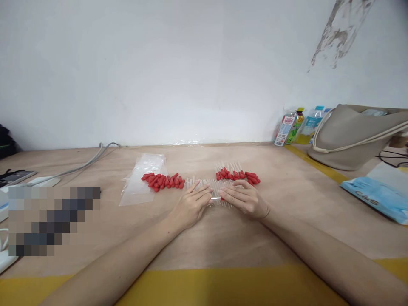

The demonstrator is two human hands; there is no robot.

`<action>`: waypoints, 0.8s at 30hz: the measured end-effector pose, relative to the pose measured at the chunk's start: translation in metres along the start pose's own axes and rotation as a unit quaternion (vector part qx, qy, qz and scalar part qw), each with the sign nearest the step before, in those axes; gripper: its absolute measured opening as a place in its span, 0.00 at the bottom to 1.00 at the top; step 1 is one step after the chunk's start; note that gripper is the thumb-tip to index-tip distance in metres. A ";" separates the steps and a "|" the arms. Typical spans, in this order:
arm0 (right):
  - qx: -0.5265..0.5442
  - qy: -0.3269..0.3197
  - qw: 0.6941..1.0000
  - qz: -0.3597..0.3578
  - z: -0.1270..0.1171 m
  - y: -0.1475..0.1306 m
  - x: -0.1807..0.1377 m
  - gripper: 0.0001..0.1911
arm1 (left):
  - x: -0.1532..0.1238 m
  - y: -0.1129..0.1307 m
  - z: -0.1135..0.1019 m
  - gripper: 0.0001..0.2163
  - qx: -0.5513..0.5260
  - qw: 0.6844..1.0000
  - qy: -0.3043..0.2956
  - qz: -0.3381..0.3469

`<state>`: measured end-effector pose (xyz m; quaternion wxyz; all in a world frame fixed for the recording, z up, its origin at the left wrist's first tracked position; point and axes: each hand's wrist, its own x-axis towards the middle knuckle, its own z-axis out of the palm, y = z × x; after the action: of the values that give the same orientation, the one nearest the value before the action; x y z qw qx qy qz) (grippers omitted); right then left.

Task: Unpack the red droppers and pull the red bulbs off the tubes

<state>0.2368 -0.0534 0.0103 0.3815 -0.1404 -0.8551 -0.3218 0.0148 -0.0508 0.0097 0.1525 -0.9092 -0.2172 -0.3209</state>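
Observation:
A clear glass dropper tube [216, 198] lies level between my two hands, just above a layer of similar loose tubes [219, 185]. My left hand [192, 205] pinches its left end. At the other end, my right hand [244, 199] has closed fingers with a bit of red showing at the tips, apparently a rubber bulb; whether the tube sits inside it is hidden. Left of my hands is a heap of red rubber bulbs [162, 182]. Beyond my right hand lie droppers with red bulbs [231, 173], their glass stems pointing toward the wall, beside several loose red bulbs [253, 177].
A clear plastic bag [137, 193] lies partly beneath the left heap. Drink bottles [284, 127], a grey-beige bag [353, 136] and a blue tissue pack [376, 197] stand or lie at the right. A grey cable [86, 163] crosses the table's left side. Yellow tape [178, 287] runs along the front edge.

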 end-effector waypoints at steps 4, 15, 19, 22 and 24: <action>0.012 -0.001 1.000 0.007 -0.002 -0.001 0.001 0.12 | 0.001 0.001 -0.001 0.08 -0.013 1.000 -0.004 0.001; -0.022 0.027 0.988 0.150 -0.012 0.015 -0.011 0.09 | -0.007 -0.019 -0.006 0.10 0.004 0.993 0.041 -0.107; -0.004 0.020 0.939 0.343 -0.008 0.036 -0.023 0.09 | 0.000 -0.022 -0.010 0.11 0.062 0.981 0.018 -0.184; 0.040 0.015 0.892 0.450 -0.007 0.050 -0.031 0.13 | 0.007 -0.020 -0.006 0.13 0.087 0.975 -0.029 -0.202; 0.055 0.014 0.851 0.522 -0.009 0.058 -0.036 0.15 | 0.011 -0.019 0.000 0.15 0.090 0.976 -0.051 -0.189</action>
<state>0.2940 -0.0159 0.0137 0.5123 -0.5404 -0.6668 -0.0303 0.0129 -0.0317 0.0193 0.1589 -0.8493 -0.4210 -0.2759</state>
